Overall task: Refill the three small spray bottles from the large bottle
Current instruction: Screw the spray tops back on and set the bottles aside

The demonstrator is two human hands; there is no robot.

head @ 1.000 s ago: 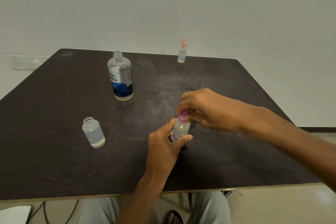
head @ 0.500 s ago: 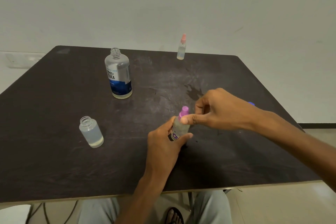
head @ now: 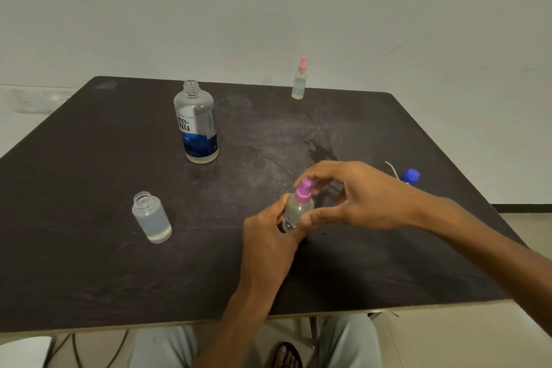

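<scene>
Left hand (head: pixel 268 236) grips the body of the purple-capped spray bottle (head: pixel 295 212), fingers wrapped round it, bottle upright on the dark table (head: pixel 89 263) near the front-middle. Right hand (head: pixel 355 197) arches over the purple spray head (head: pixel 304 191), fingers curved and spread, thumb low by the bottle's side; cannot tell whether the fingertips actually touch the cap or just hover around it, no clear pinch visible. Large bottle (head: pixel 195 124), blue-and-white label, uncapped, stands upright toward the back-left of the table, a little liquid at the bottom. Small open bottle (head: pixel 151 217), no cap, stands front-left, well apart from the hands, some liquid at its base. Pink-capped spray bottle (head: pixel 299 80) stands upright at the far edge. Blue cap (head: pixel 410 176) with a thin white tube (head: pixel 392 169) lies on the table to the right, behind the right wrist.
</scene>
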